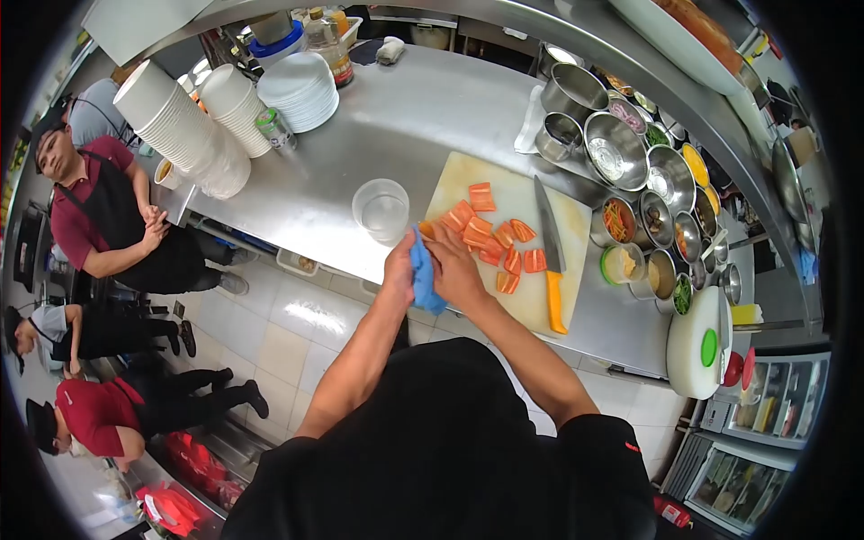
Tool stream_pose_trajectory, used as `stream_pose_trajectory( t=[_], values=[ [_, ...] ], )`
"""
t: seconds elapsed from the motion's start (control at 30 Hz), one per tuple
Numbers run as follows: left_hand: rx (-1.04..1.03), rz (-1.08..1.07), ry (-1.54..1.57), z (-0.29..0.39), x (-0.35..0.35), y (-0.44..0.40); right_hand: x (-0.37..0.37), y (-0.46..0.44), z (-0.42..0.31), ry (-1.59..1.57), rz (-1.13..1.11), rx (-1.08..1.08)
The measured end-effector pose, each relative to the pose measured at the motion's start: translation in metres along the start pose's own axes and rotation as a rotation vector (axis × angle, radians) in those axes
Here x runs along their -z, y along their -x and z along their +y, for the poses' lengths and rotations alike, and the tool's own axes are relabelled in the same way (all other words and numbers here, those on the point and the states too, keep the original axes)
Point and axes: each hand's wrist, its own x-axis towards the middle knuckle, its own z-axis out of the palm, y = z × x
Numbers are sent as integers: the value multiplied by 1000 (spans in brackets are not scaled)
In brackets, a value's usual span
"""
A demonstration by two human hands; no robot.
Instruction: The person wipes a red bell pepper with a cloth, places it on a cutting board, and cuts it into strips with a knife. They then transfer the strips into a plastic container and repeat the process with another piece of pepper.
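Note:
My left hand [400, 272] is closed around a blue cloth [425, 274] at the counter's front edge. My right hand [454, 268] is beside it, its fingers bent against the cloth and over the left edge of the cutting board [470, 171]. A small orange thing [426, 230] shows at the fingertips. Several cut orange-red pepper pieces [481, 197] lie on the board. Right of them rests a knife [552, 243] with a yellow handle toward me. A clear round container [381, 211] stands left of the board, just beyond my hands.
Metal bowls [616, 148] and tubs of cut food line the right. Stacked white containers [171, 108], plates [298, 92] and a green can [274, 129] stand at the back left. A person in an apron [117, 211] stands left; others work behind. A white lidded tub [688, 351] is far right.

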Motion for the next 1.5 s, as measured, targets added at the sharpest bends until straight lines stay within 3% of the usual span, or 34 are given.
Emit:
stream_pose_trajectory(
  t=[0.07, 0.13, 0.2, 0.27, 0.33, 0.4, 0.43, 0.5, 0.53, 0.6, 0.7, 0.73, 0.8, 0.83, 0.9, 0.97, 1.0, 1.03, 1.13, 1.2, 1.27, 1.33, 1.4, 1.43, 1.47, 1.5],
  values=[
    [8, 0, 100, 5, -4, 4, 3, 5, -8, -90, 5, -16],
    [-18, -105, 100, 7, -2, 2, 12, 8, -15, -330, -234, -268],
    [0, -93, 77, 9, 5, -3, 27, 4, -19, -346, -274, -289],
    [33, -55, 56, 12, 8, -2, 45, 3, -18, -461, -544, -294],
    [67, -75, -1, 15, 13, -4, 50, 6, 3, -547, -481, -283],
    [-46, -15, 61, 15, 7, -4, 47, -1, 42, -159, -212, -197],
    [-45, -19, 59, 15, 3, -1, 48, -3, 56, -156, -208, -197],
    [-21, 82, 69, 16, -4, 4, 46, -10, 81, 86, -66, 105],
    [-25, 74, 62, 16, -2, 4, 42, -16, 91, 89, -55, 109],
    [-66, -2, 75, 13, 3, 6, 34, -24, 109, 24, -96, -153],
    [-9, -21, 114, 11, 8, 7, 31, -43, 137, 285, -97, -69],
    [-15, -22, 112, 11, 11, 6, 26, -44, 152, 283, -94, -65],
    [-45, -12, 147, 10, 13, 4, 18, -45, 174, -63, -76, -215],
    [-54, -14, 151, 13, 6, 6, 24, -53, 162, -63, -80, -206],
    [-47, -5, 125, 16, -2, 16, 35, -64, 128, -48, -133, -479],
    [-84, 60, 150, 9, -10, 14, 30, -54, 74, -135, -199, -506],
    [-107, 103, 157, 10, -12, 10, 12, -40, 48, -166, -167, -388],
    [-70, -47, 230, 0, 28, -17, -4, -25, 21, -196, -129, -273],
    [-187, -60, 137, -3, 9, -6, -2, -9, -33, -39, 22, -173],
    [-104, -2, 29, 9, 8, 0, 27, -6, -43, -82, -454, -262],
    [139, -199, 7, 16, 0, 3, 47, -2, -33, -179, -452, -194],
    [211, -259, 10, 18, -19, 15, 63, -5, -11, -749, -758, -273],
    [190, -444, 138, 18, -23, 12, 73, -7, 18, -779, -579, -382],
    [85, -210, -2, 18, -19, 9, 82, -13, 29, -703, -482, -463],
    [92, -213, -12, 20, -13, 7, 92, -19, 42, -581, -406, -559],
    [37, -16, -112, 22, -2, 6, 100, -28, 52, -459, -327, -655]
  ],
)
